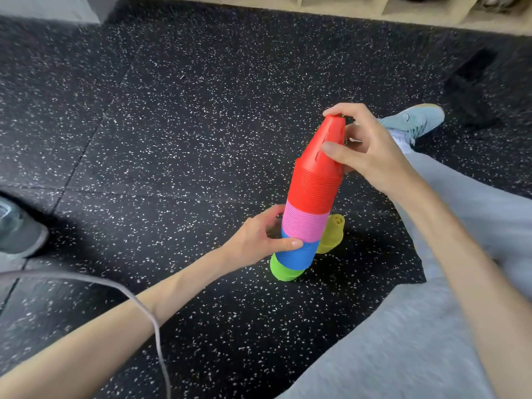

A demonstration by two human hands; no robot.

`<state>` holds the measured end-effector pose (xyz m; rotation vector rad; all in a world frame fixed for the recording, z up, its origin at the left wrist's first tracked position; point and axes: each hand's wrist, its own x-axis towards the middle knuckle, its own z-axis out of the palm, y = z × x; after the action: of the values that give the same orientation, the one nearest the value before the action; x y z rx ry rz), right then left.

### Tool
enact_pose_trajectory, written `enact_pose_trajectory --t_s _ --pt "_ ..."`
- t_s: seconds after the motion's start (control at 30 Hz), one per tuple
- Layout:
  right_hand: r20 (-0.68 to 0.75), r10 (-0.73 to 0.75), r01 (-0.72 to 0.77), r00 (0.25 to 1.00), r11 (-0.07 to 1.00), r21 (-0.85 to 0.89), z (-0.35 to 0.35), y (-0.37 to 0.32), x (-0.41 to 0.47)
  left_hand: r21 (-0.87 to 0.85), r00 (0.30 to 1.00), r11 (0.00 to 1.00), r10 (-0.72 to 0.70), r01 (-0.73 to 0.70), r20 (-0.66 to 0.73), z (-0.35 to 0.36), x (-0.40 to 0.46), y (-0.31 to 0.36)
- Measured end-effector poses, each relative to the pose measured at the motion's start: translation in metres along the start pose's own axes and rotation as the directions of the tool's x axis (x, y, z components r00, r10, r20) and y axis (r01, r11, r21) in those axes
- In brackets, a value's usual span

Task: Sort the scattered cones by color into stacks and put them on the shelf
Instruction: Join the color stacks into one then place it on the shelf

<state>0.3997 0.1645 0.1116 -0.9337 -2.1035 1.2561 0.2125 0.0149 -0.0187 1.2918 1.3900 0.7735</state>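
Notably, the cone stack stood tilted on the floor, banded green, blue, pink, red from the bottom. The left hand gripped the blue band, fingers curled round it. The right hand pinched the top red cone.

Risk, as judged: pulling the top cone could drag several nested ones with it, or topple the leaning stack onto the yellow cone just behind. The shelf sat well apart.

No writing was legible anywhere.
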Motion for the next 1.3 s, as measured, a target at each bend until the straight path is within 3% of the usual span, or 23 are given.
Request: enact_pose_trajectory --t_s 0.27,0.6,0.83,1.3 --pt "0.17 -0.01 0.005 0.985 0.999 0.033 0.002 -0.008 -0.018 0.038 0.989 0.998 0.057 -0.053 -0.139 0.008 -0.003 -0.022" --pt "0.057 0.075 -0.078 0.996 0.994 0.07 0.0 0.015 0.006 0.04 0.986 0.999 -0.016 0.023 -0.166 0.017 -0.003 -0.047" --pt "0.033 0.077 -0.079 0.996 0.996 0.05 0.001 0.025 0.009 -0.074 0.974 0.991 -0.123 0.11 -0.19 0.043 -0.01 -0.072" --pt "-0.014 0.087 -0.087 0.996 0.996 0.007 0.01 0.044 0.023 -0.164 0.952 0.978 -0.17 0.13 -0.254 0.059 -0.002 -0.068"
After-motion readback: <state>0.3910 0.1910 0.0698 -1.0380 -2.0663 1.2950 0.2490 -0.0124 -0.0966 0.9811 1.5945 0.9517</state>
